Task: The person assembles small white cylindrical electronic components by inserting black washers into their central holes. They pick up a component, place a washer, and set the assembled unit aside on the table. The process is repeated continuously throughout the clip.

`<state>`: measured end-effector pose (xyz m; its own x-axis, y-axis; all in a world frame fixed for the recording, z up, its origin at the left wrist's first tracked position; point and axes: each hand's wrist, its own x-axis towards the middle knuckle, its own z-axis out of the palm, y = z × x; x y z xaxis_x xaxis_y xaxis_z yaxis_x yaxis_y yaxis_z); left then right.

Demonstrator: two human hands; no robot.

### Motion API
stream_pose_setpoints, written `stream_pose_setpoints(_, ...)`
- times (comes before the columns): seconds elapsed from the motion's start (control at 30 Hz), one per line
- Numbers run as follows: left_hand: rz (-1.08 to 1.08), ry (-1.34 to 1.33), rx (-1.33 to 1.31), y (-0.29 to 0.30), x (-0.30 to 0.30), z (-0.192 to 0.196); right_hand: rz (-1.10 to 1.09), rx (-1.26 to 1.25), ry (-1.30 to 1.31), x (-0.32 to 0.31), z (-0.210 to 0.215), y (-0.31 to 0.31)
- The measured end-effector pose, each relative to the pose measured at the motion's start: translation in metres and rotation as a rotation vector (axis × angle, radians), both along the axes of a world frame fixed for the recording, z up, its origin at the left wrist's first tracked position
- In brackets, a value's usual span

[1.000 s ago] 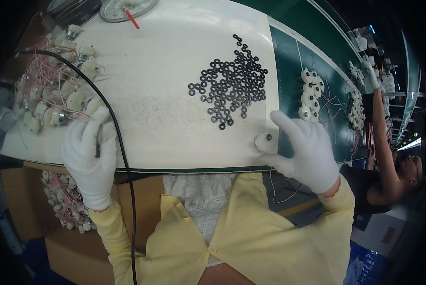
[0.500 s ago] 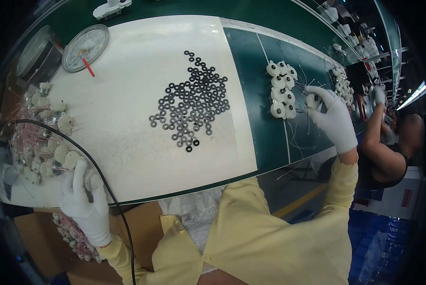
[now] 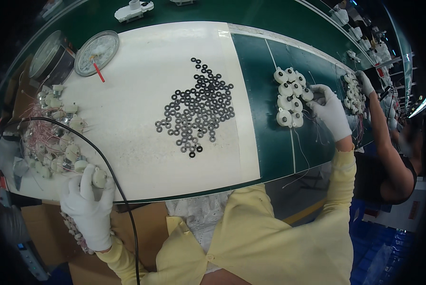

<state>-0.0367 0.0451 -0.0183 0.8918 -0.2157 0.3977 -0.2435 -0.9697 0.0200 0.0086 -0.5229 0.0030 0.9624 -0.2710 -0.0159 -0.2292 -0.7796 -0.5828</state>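
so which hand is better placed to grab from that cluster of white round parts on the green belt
Right. The right hand already touches the white parts cluster on the green belt; the left hand is at the table's far left edge.

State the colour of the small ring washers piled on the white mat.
Black small ring washers, clearest in the head view.

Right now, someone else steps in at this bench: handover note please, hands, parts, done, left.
Left hand: gloved, at the near table edge, grip on one small round white part.
Right hand: gloved, reaching out over the green belt, fingers touching the cluster of white parts with trailing wires.
Black rings: loose pile mid white mat.
Wired white parts: heap at the left.
Done: one cluster on the belt.
Left: ring pile and left heap remain.
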Motion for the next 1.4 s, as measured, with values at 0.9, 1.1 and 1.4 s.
stream_pose_setpoints(0.9, -0.496, -0.14, -0.508, -0.064, -0.003, 0.044, 0.906, 0.545, -0.772, -0.044, -0.017, 0.321)
stream_pose_setpoints(1.1, -0.512, 0.005, -0.491, -0.07, -0.021, 0.048, 0.602, 1.367, -0.56, -0.058, -0.025, 0.334)
stream_pose_setpoints(1.4, 0.02, -0.339, -0.254, 0.014, 0.014, -0.017, 0.684, 1.558, -0.072, -0.056, 0.007, 0.205)
